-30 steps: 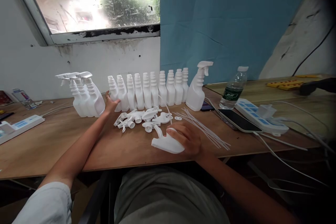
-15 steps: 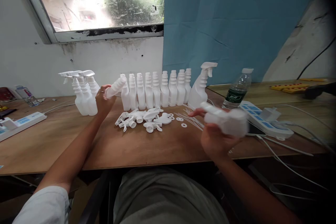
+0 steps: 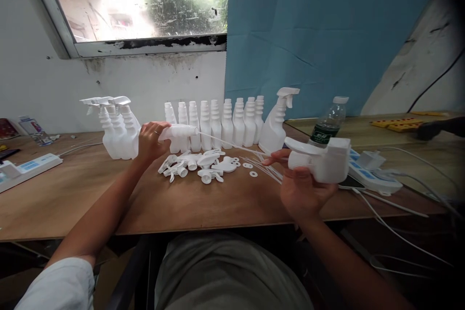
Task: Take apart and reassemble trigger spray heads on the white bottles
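Observation:
My left hand [image 3: 151, 141] is closed around a white ribbed bottle [image 3: 179, 131], tilted on its side with its neck to the right. In my right hand [image 3: 303, 186] is a white spray head [image 3: 319, 157]. A thin white tube [image 3: 236, 145] stretches between the bottle's mouth and the fingers of my right hand. Loose spray heads [image 3: 192, 162] lie in a pile on the brown table [image 3: 218, 208], with flat white rings [image 3: 253, 174] and more thin tubes [image 3: 272, 172] to their right.
Upright open bottles [image 3: 227, 126] form a row behind the pile. Bottles with spray heads stand at the left [image 3: 118, 131] and at the row's right end [image 3: 274, 126]. A water bottle [image 3: 324, 131] and a power strip [image 3: 376, 177] are at the right; another strip [image 3: 31, 169] is at the left.
The bottle in my left hand has tipped to nearly level, its neck now facing right. The tube now spans toward its mouth. The spray head in my right hand has turned slightly.

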Available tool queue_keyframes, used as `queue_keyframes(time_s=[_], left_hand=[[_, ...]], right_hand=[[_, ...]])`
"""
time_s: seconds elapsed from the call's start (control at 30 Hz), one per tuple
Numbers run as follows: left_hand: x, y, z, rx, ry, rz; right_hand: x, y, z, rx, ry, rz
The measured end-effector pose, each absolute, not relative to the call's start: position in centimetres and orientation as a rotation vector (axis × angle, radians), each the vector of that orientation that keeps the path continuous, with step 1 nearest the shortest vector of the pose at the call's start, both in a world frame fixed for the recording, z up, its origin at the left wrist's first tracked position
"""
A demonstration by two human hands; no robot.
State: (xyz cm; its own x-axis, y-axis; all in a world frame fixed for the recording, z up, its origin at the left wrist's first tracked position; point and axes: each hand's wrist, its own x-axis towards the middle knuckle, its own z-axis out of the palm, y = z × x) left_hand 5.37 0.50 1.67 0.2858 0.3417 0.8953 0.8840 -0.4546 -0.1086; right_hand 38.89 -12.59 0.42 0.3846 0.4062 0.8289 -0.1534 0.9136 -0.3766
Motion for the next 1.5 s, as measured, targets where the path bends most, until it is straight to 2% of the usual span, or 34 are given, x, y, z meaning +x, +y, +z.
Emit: queue_keyframes(time_s=[0.27, 0.43, 0.63, 0.87, 1.07, 1.27, 1.4, 1.5], left_hand=[[8.4, -2.5, 2.6, -2.155, -0.954, -1.209], [13.6, -7.3, 3.9, -2.376, -1.039, -1.488], [16.3, -9.3, 3.8, -2.833, -1.475, -1.99], [17.1, -8.5, 1.6, -3.125, -1.431, -2.361], [17.2, -8.8, 1.4, -3.201, -1.515, -2.44], [16.6, -7.8, 1.5, -3.328, -1.429, -2.282], [16.1, -6.5, 4.8, -3.029, -0.966, -2.491], [15.9, -6.2, 8.3, -2.894, -0.803, -2.293]], right_hand=[[38.7, -12.0, 0.6, -0.32, -1.203, 0.505], [37.9, -9.9, 4.0, -0.447, -1.383, 0.562], [35.5, -9.0, 8.5, -0.318, -1.632, 0.76], [33.2, -7.9, 7.6, -0.204, -1.586, 1.108], [32.8, -7.2, 7.4, -0.208, -1.541, 1.19], [32.8, -6.4, 7.0, -0.207, -1.492, 1.22], [32.3, -6.0, 6.4, -0.18, -1.515, 1.292], [32.0, -6.5, 6.2, -0.163, -1.544, 1.304]])
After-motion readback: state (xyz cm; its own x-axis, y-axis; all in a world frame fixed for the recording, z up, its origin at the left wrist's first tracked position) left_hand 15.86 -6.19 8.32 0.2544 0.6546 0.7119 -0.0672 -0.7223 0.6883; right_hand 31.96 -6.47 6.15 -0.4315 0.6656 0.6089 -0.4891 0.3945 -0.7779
